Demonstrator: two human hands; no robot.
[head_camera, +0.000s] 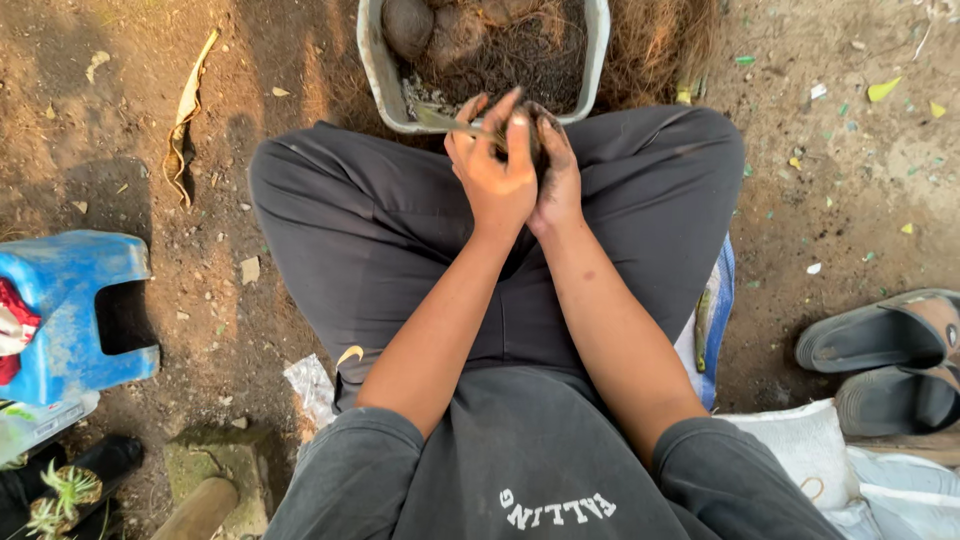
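Left hand (492, 172): closed on a thin grey-green blade-like tool (445, 121), its long axis running left and slightly up from the fist.
Right hand (556, 170): wrapped around a dark, soil-caked round lump (537, 128), mostly hidden.
Relation: hands pressed together above the crossed legs; lump just right of the tool.
Beyond: grey rectangular plastic tub (376, 62) of fibrous soil, nearly touching the knuckles.
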